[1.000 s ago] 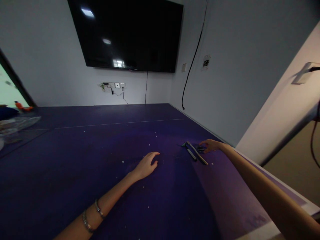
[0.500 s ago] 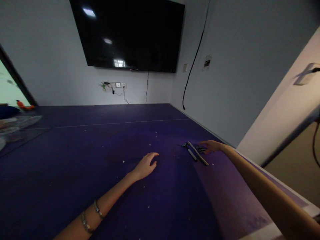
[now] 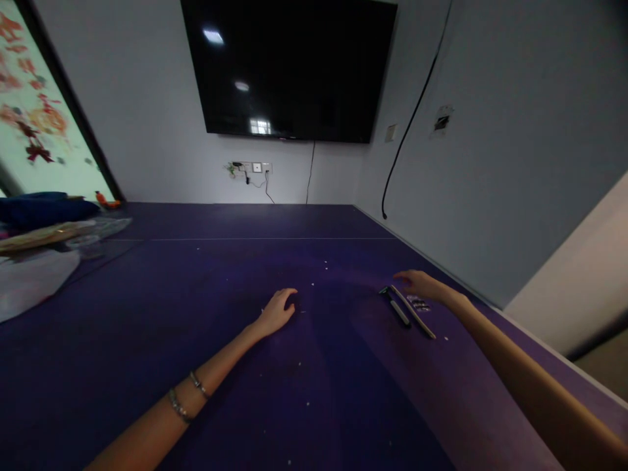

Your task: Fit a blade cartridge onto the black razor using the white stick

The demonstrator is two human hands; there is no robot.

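the left hand hangs low over or rests on the purple bench, thumb and fingers apart, holding nothing. the right hand reaches over the top of a curved strip, its grip loosely spread; whether a fingertip touches, i cannot tell. beside the strip lies what looks like a razor, roughly alongside, probably so both sit within easy reach. a small packet lies across the strip from the razor. the wall limits room rightward; blue cloth sits far left.
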